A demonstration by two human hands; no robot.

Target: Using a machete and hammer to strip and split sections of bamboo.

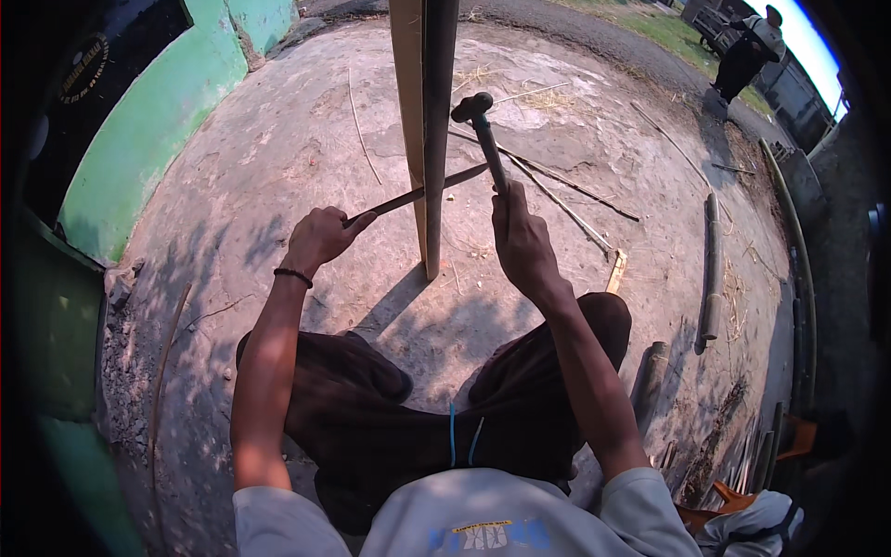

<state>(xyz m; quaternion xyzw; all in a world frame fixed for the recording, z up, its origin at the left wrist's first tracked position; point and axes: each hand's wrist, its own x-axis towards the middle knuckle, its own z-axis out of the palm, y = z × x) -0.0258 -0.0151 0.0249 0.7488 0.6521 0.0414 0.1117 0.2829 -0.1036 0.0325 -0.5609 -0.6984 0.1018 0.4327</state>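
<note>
An upright bamboo pole (440, 111), pale on one side and dark on the other, stands on the ground before me. My left hand (320, 241) is closed round the handle of a machete (393, 203). Its dark blade crosses the pole's lower part, with the tip showing on the right; how deep it sits in the bamboo I cannot tell. My right hand (526, 243) grips a hammer (492, 147) by its handle. The hammer's head is raised, just above and right of the blade's tip and apart from it.
Thin sticks (566, 209) lie on the concrete beyond my right hand. Cut bamboo lengths (711, 269) rest at the right. A green wall (158, 139) runs along the left, with rubble (125, 390) at its foot. Another person (750, 54) stands at the far right.
</note>
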